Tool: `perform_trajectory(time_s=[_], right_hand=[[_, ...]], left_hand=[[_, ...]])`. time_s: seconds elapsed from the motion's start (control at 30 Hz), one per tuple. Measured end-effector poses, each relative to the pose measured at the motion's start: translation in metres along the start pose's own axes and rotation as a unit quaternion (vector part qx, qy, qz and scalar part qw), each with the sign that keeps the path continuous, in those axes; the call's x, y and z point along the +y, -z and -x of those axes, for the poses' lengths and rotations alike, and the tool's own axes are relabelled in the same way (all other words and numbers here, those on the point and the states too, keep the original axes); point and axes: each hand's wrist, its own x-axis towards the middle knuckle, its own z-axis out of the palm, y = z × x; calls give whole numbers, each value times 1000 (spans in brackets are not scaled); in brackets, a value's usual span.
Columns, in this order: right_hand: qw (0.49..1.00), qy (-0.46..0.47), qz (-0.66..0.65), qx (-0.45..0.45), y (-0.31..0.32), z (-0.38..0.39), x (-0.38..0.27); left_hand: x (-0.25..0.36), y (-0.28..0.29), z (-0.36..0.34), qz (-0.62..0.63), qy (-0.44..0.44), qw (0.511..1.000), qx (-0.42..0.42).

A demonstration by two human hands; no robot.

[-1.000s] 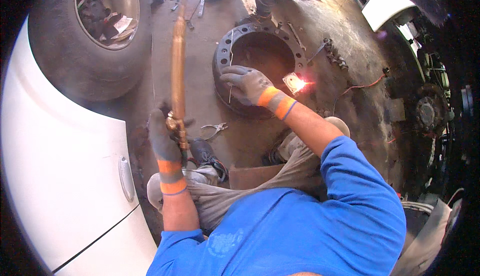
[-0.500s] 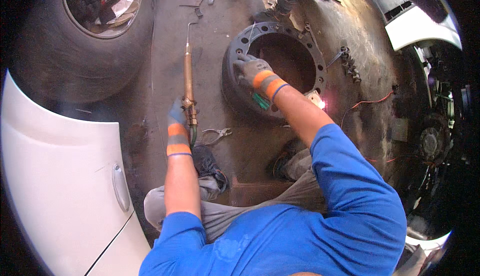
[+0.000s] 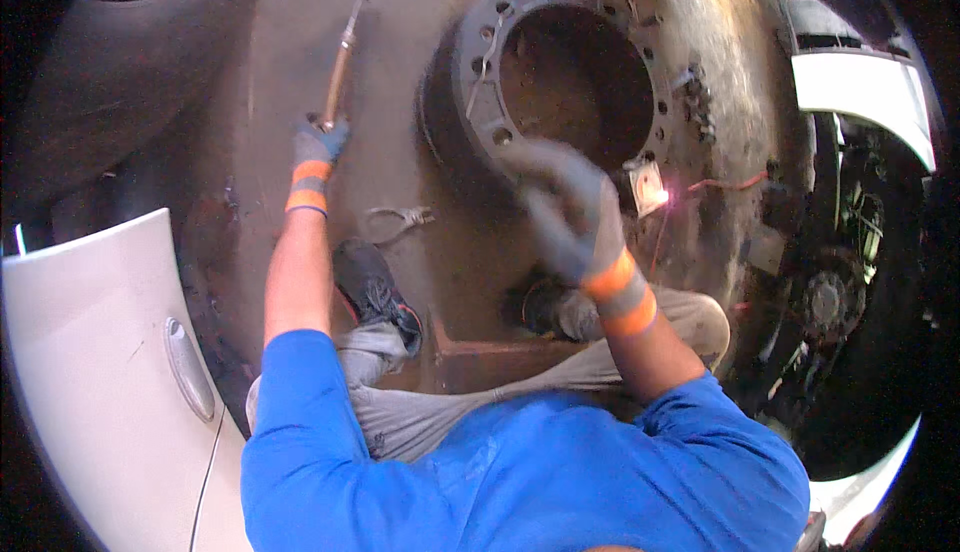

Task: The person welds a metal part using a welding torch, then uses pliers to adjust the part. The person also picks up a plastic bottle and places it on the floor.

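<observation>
My left hand (image 3: 322, 142), in a grey glove with an orange cuff, is closed around a long copper-coloured gas torch (image 3: 340, 74); its tip points away from me, over the floor. My gloved right hand (image 3: 575, 202) is smeared by motion at the near edge of a heavy dark brake drum (image 3: 487, 112) with holes round its rim. Its fingers and thumb look apart, and nothing shows between them. A thin, pale bent rod (image 3: 486, 70) lies across the drum's left rim. At the drum's near right edge, a small pale block (image 3: 646, 188) has a bright pinkish glow beside it.
Locking pliers (image 3: 398, 220) lie on the floor near my left shoe (image 3: 375, 292). White vehicle panels (image 3: 110, 322) stand at the left, below a large tyre (image 3: 130, 62). Dark metal parts (image 3: 697, 107) and a reddish cord (image 3: 735, 183) lie right of the drum.
My right hand has left the drum's left rim and come back toward me. The bent rod now shows lying on the rim. My left hand has swung the torch leftward and away. The view has shifted.
</observation>
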Motion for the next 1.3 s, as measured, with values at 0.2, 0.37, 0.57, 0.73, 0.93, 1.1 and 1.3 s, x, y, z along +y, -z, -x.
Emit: perform_trajectory(time_s=[0.2, 0.37, 0.57, 0.73, 0.93, 1.1, 1.3], right_hand=[[927, -202, -63, -309, -18, 122, -9], [909, -357, -8, -217, -37, 161, 46], [909, -376, -4, -179, -31, 164, 65], [910, -367, 34, -187, -28, 172, 71], [911, -373, -17, -176, -30, 168, 67], [938, -306, 4, -163, -33, 187, 76], [912, -368, 12, -179, -28, 192, 83]], left_hand=[[-32, -38, -10, -10, -88, 993, 76], [-38, -59, -2, -23, -76, 996, 32], [-26, -93, 14, -48, -52, 997, -21], [-8, -89, 10, -148, 14, 987, -62], [33, -60, 77, -84, -218, 970, -63], [14, -85, 156, -382, -216, 833, -335], [-50, -128, 144, -393, -215, 853, -269]])
